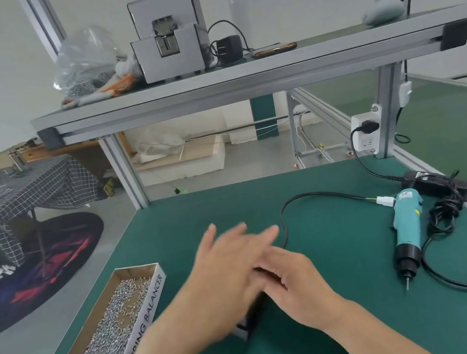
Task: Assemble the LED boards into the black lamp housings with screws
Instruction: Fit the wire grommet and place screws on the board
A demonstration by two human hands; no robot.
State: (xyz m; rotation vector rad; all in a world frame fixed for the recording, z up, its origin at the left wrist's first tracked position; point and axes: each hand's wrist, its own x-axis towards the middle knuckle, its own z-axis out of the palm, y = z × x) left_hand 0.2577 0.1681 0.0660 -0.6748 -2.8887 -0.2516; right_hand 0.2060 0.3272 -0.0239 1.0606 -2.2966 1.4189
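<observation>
My left hand (226,270) is blurred, fingers straight and spread, holding nothing, and it lies across my right hand (299,283), whose fingers curl over the upper end of the black lamp housing (251,317). The housing lies mostly hidden under both hands on the green table (344,328). The cardboard box (148,310) of screws (109,327) is just to its left, the electric screwdriver (407,225) well apart on the right.

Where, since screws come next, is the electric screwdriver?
In the head view, the electric screwdriver lies on the green mat at far right, beside a coiled cable.
</observation>
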